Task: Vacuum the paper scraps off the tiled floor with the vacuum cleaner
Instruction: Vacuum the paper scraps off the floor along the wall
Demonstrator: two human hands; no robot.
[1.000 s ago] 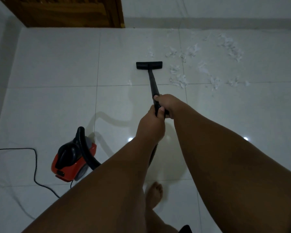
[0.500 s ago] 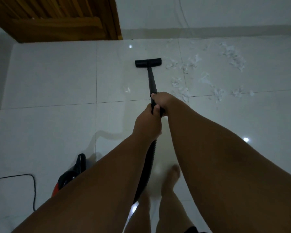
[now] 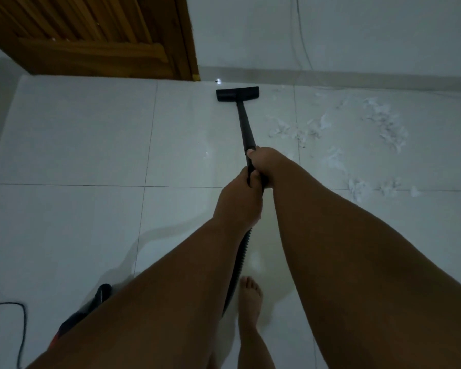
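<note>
White floor tiles (image 3: 72, 134) — paper scraps (image 3: 383, 123) beside wall (image 3: 357, 35).

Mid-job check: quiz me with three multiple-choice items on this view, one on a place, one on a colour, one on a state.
1. The scraps lie where from the nozzle?
A. Left
B. Right
C. Beneath it

2. What colour is the door?
A. White
B. Black
C. Brown

3. How is the wand held?
A. By left hand and right hand together
B. By one hand only
C. Not held, lying flat

Answers:
1 B: the white bits spread on the tiles right of the nozzle.
2 C: its wood is brown.
3 A: both sets of fingers curl round it, the right hand further forward.
</note>
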